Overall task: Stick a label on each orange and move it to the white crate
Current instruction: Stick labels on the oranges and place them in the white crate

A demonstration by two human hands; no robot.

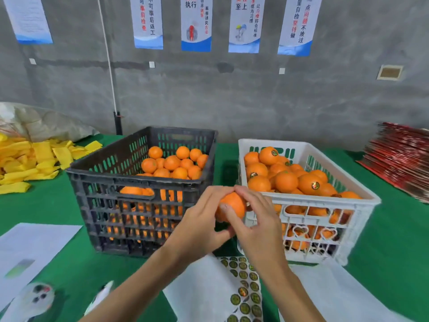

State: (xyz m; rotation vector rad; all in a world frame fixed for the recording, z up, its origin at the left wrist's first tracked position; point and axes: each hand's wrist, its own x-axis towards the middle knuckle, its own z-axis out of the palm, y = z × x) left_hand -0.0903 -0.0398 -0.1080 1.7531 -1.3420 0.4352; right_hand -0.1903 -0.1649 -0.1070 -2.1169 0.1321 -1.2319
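- Sheet of round dark labels [243,289] lies nearest, on white backing paper [202,289], between the forearms.
- Left hand [199,219] cups the held orange [232,206] from the left, fingers curled round it.
- Right hand [257,219] grips it from the right, thumb across its front, fingers arched over the top.
- The orange is round, glossy, raised between both crates; no stem or long axis discernible.
- Black crate [139,180] behind-left holds unlabelled oranges [171,162].
- White crate [308,201] behind-right holds labelled oranges [308,183].

Orange [232,205] held aloft between crates; white crate [308,205] right, nearly full of labelled oranges.
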